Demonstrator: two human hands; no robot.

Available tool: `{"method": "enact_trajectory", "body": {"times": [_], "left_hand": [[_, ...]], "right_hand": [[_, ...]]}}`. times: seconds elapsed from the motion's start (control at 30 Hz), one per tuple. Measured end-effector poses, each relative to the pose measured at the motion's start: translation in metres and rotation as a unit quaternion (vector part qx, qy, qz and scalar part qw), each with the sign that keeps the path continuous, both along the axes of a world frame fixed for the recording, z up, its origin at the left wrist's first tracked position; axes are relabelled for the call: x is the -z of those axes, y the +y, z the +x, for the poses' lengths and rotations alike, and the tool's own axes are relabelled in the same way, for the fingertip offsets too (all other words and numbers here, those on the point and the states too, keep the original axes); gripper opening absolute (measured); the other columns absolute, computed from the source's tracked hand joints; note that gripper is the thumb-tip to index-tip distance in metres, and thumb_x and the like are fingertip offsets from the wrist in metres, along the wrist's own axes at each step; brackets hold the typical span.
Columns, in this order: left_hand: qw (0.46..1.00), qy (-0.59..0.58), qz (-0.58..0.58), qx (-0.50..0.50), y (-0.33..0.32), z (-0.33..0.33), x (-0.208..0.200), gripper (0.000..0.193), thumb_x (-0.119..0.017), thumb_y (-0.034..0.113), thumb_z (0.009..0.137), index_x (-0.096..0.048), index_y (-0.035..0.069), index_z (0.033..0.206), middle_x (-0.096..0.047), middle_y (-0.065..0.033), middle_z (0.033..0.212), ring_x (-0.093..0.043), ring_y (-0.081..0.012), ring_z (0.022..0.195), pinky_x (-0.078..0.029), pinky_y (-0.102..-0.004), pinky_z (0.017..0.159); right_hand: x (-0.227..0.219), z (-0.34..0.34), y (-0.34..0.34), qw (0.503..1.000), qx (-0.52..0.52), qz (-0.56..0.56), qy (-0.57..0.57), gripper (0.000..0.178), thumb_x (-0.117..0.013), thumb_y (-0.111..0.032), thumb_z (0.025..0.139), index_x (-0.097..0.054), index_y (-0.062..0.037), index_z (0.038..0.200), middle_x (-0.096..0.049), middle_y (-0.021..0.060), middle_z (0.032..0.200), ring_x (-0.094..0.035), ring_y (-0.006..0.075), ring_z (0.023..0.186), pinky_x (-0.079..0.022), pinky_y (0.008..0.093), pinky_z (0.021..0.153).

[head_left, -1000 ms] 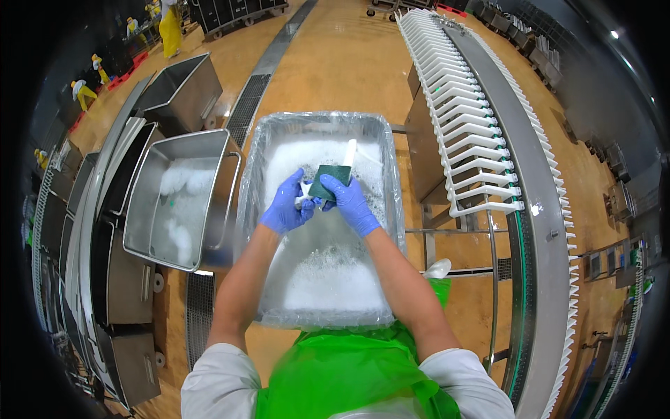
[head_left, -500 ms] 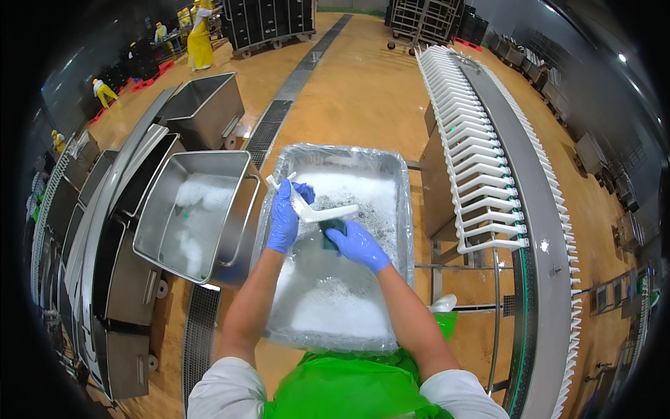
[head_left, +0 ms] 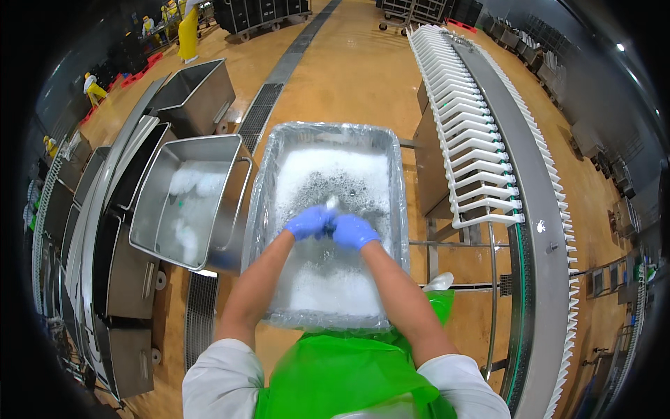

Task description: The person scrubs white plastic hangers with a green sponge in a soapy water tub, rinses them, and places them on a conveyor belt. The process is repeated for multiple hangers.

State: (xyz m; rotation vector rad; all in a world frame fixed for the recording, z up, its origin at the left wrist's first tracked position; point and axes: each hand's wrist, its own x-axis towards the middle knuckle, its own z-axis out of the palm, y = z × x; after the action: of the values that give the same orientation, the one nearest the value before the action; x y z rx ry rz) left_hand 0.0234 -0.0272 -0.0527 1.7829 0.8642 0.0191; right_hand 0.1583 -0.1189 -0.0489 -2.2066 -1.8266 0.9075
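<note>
Both of my blue-gloved hands meet over a plastic-lined tub (head_left: 401, 188) of foamy water. My left hand (head_left: 309, 222) is closed around a white angled plastic bar (head_left: 332, 202); only a short end shows above the fingers, the rest hidden by the hands and suds. Pressed up against it, my right hand (head_left: 354, 231) is closed on a dark green scrubbing pad (head_left: 327, 233), of which just a sliver shows between the gloves.
To the right runs a conveyor (head_left: 513, 140) lined with white angled bars (head_left: 481, 157). A steel cart (head_left: 234, 150) holding sudsy water stands left of the tub, with more steel bins (head_left: 202, 91) beyond. A floor drain grate (head_left: 262, 108) leads away. Workers in yellow aprons (head_left: 188, 35) are far off.
My hands have come together and lower toward the water. The white bar, earlier held across in plain sight, is now mostly covered. The view has tipped slightly downward.
</note>
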Motion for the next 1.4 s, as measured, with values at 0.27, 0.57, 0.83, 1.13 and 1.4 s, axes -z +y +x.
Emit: {"method": "enact_trajectory", "body": {"times": [0.27,0.57,0.83,1.13,1.4], "left_hand": [[0.886,-0.233,-0.343,-0.208,-0.011,-0.021,-0.051,0.042,-0.029,0.037,0.101,-0.055,0.005,0.111,-0.061,-0.0046,0.081,-0.054,-0.0100,0.061,-0.048,-0.0281,0.054],[0.884,-0.265,-0.316,-0.219,-0.009,-0.019,-0.047,0.020,-0.042,0.022,0.094,-0.053,0.005,0.091,-0.051,-0.0032,0.071,-0.049,-0.0129,0.058,-0.045,-0.0277,0.053],[0.938,-0.226,-0.230,-0.124,-0.013,-0.020,-0.055,0.012,-0.047,0.016,0.086,-0.053,0.005,0.086,-0.052,-0.0023,0.072,-0.048,-0.0097,0.055,-0.043,-0.0262,0.049],[0.928,-0.209,-0.281,-0.128,-0.022,-0.017,-0.054,0.011,-0.048,0.019,0.085,-0.052,0.008,0.086,-0.049,-0.0005,0.071,-0.040,-0.0086,0.053,-0.033,-0.0238,0.046],[0.920,-0.221,-0.269,-0.179,-0.026,-0.011,-0.058,0.010,-0.050,0.019,0.085,-0.051,0.009,0.083,-0.047,-0.0005,0.068,-0.036,-0.0075,0.050,-0.031,-0.0236,0.044]], "right_hand": [[-0.041,0.007,0.003,0.897,0.167,0.408,0.017,0.027,-0.061,-0.017,0.084,-0.065,-0.0186,0.111,-0.062,0.0118,0.091,-0.062,0.0330,0.081,-0.050,0.0431,0.071],[-0.044,-0.018,0.005,0.900,0.055,0.432,-0.009,0.034,-0.071,-0.011,0.075,-0.067,-0.0175,0.109,-0.061,0.0072,0.092,-0.063,0.0271,0.078,-0.052,0.0368,0.067],[-0.044,-0.010,0.016,0.863,0.112,0.483,0.100,0.024,-0.069,-0.016,0.083,-0.066,-0.0129,0.107,-0.062,0.0092,0.097,-0.064,0.0240,0.079,-0.051,0.0358,0.069],[-0.045,0.001,0.018,0.872,0.164,0.270,0.373,0.025,-0.064,-0.023,0.090,-0.066,-0.0015,0.104,-0.067,0.0099,0.081,-0.062,0.0136,0.071,-0.050,0.0275,0.064],[-0.048,-0.005,0.017,0.906,0.136,0.357,0.185,0.016,-0.066,-0.017,0.088,-0.066,-0.0028,0.095,-0.062,0.0087,0.066,-0.057,0.0102,0.058,-0.046,0.0283,0.054]]}}
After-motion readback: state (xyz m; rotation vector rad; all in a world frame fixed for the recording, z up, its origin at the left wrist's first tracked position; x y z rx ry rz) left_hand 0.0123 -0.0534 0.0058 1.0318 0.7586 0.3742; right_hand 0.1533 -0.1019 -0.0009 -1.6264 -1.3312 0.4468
